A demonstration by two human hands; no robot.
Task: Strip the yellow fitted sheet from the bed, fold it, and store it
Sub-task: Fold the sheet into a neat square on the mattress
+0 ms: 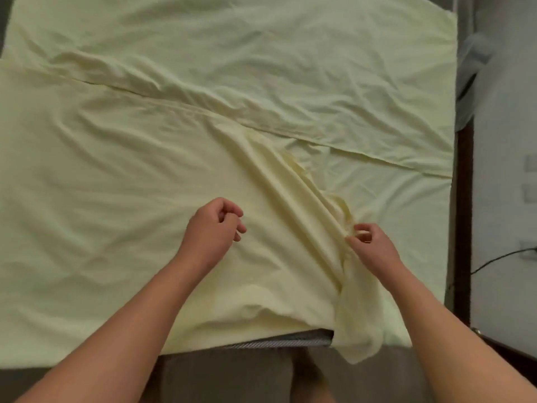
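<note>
The pale yellow fitted sheet [122, 175] lies spread over the bed, doubled over itself, with a hemmed edge running diagonally from the upper left to the right. A bunched ridge of cloth runs from the middle down to the near edge. My right hand [372, 248] pinches that ridge between thumb and fingers. My left hand [215, 225] hovers over the flat cloth to the left, fingers curled in, holding nothing. A loose corner of the sheet [360, 341] hangs over the near edge.
A strip of grey patterned mattress [279, 342] shows under the sheet at the near edge. A dark wooden bed frame [462, 228] runs down the right side. Beyond it is a pale wall with a socket and a black cable [499, 258].
</note>
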